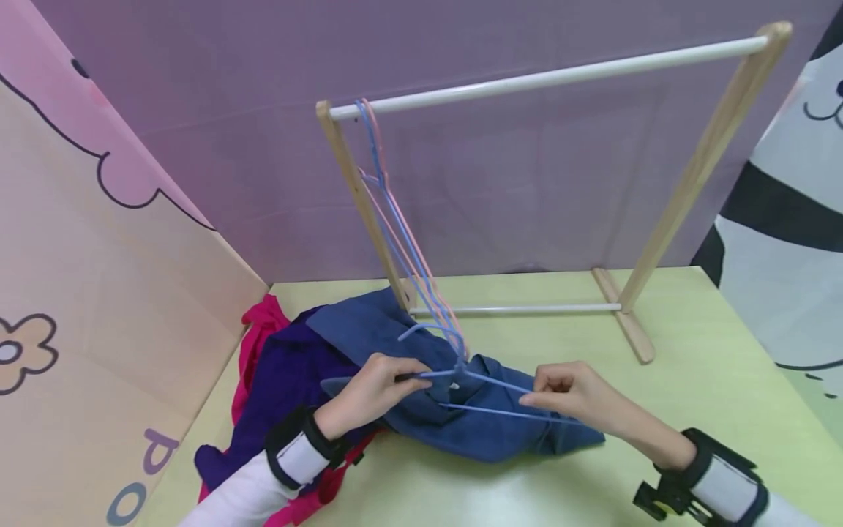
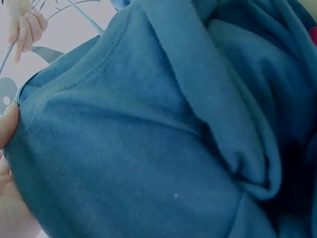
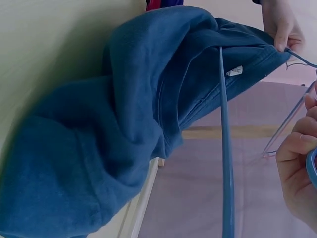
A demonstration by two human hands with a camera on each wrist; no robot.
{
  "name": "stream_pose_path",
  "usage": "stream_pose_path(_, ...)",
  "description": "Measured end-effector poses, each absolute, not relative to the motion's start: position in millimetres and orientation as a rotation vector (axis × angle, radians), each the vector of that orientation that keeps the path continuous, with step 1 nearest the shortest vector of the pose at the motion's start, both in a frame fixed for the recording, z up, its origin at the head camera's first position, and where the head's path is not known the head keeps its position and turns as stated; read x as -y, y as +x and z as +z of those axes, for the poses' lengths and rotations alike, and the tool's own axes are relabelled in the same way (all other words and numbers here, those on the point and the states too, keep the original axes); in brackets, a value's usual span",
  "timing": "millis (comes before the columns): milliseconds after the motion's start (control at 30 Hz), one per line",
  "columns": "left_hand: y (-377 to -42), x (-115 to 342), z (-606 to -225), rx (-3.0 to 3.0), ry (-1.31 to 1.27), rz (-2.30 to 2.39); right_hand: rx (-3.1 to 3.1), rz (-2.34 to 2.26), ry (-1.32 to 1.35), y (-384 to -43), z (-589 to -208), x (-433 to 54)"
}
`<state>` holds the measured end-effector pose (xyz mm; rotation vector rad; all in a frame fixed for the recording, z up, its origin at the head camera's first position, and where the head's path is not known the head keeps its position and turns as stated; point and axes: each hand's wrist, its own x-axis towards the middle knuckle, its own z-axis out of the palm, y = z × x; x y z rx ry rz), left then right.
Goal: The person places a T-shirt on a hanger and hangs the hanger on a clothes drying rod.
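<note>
A blue shirt (image 1: 487,439) lies bunched on the table, its ribbed neckline (image 2: 94,69) raised toward my left hand (image 1: 378,391). Thumb and fingers of that hand pinch the neckline together with one arm of a blue hanger (image 1: 497,382). My right hand (image 1: 573,395) grips the hanger's other arm, out beyond the fabric. From the right wrist view, the hanger's lower bar (image 3: 226,148) runs into the neck opening, near a small white label (image 3: 234,71). The hanger's hook (image 1: 428,327) points up and left. One end of the hanger is hidden inside the shirt.
Behind stands a wooden rack with a white top rail (image 1: 546,82); pink and blue hangers (image 1: 395,201) hang at its left end. Dark purple fabric (image 1: 283,380) and bright red fabric (image 1: 263,315) are heaped left of the shirt. A purple backdrop (image 1: 514,190) closes off the rear.
</note>
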<state>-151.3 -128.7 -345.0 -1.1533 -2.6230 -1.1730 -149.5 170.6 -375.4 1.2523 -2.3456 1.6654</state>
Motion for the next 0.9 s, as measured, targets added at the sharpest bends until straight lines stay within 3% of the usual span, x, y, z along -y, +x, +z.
stream_pose_path(300,-154,122,-339,2.534,-1.204,-1.137,2.386,1.641,1.231,-151,-370,-157)
stream_pose_path(600,-157,125,-337,2.591,-1.28,-1.119,2.498,1.586,1.049,-144,-373,-154)
stream_pose_path(900,-161,138,-329,2.665,-1.334,-1.089,2.596,1.838,1.215,-160,-365,-188)
